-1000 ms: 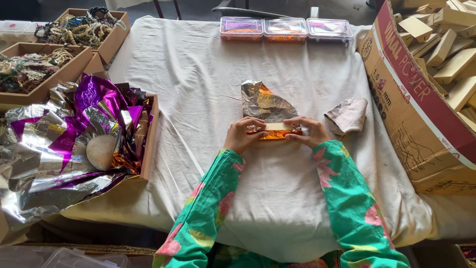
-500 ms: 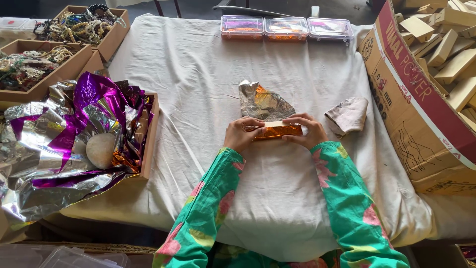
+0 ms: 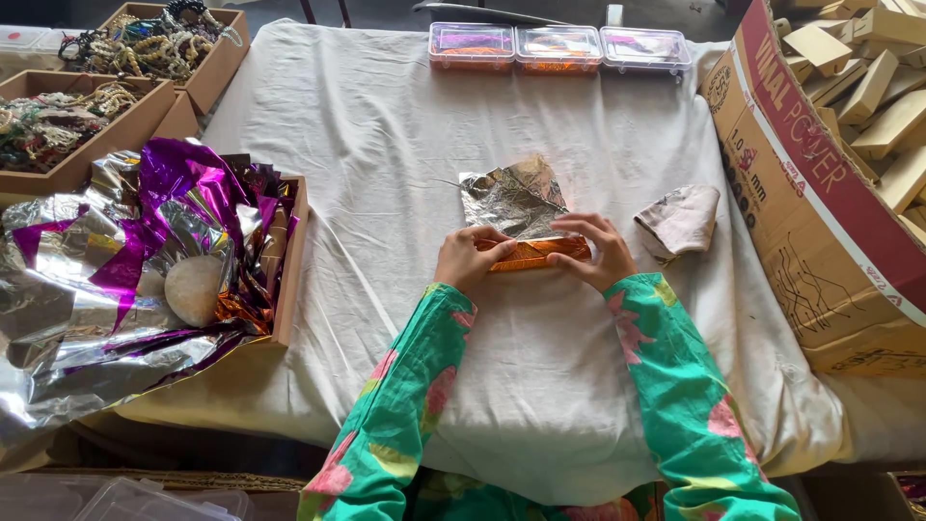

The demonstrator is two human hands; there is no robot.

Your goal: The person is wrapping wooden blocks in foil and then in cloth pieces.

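A small block wrapped in orange foil lies on the white cloth in the middle of the table. Behind it the loose silver side of the foil sheet stands up, crinkled. My left hand grips the block's left end with fingers curled on the foil. My right hand lies over the right end, fingers pressing the foil down. Both sleeves are green with pink flowers.
A folded beige cloth lies right of my hands. A cardboard box of wooden blocks stands at the right. Purple and silver foil sheets fill a tray at the left. Three clear lidded boxes sit at the far edge; trays of beads at far left.
The foil sheet has been turned further over the block, so more of its silver side shows. My hands stay on the block's ends.
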